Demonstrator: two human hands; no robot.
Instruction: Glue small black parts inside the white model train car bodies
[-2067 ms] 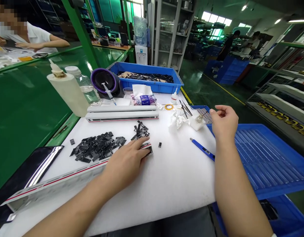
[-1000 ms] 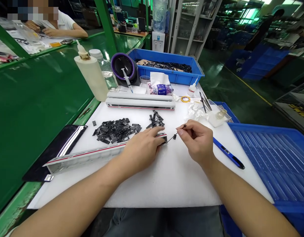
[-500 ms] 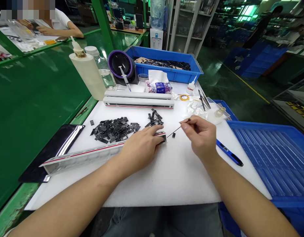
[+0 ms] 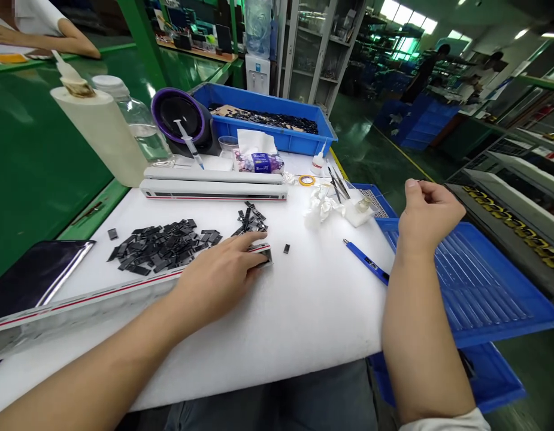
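My left hand [image 4: 218,272] lies flat on the right end of a long white strip with a red line [image 4: 79,302], fingers stretched over its black end piece [image 4: 264,256]. My right hand [image 4: 427,212] is raised above the blue tray [image 4: 478,281] at the right, fingers pinched on a thin dark stick that barely shows. A single small black part [image 4: 286,248] lies just right of the strip's end. A pile of black parts [image 4: 162,245] and a smaller heap [image 4: 252,220] lie behind my left hand.
A second white strip [image 4: 214,190] lies across the back. Behind it stand a white bottle [image 4: 99,134], a clear bottle [image 4: 139,129], a purple-rimmed dish [image 4: 180,117], a blue bin [image 4: 268,126]. A blue pen tool [image 4: 364,261], tweezers [image 4: 337,187] and crumpled tissue [image 4: 321,206] lie right of centre.
My right hand has pulled away from the strip's end, moving right and up over the blue tray with the thin stick. My left hand has stayed on the strip.
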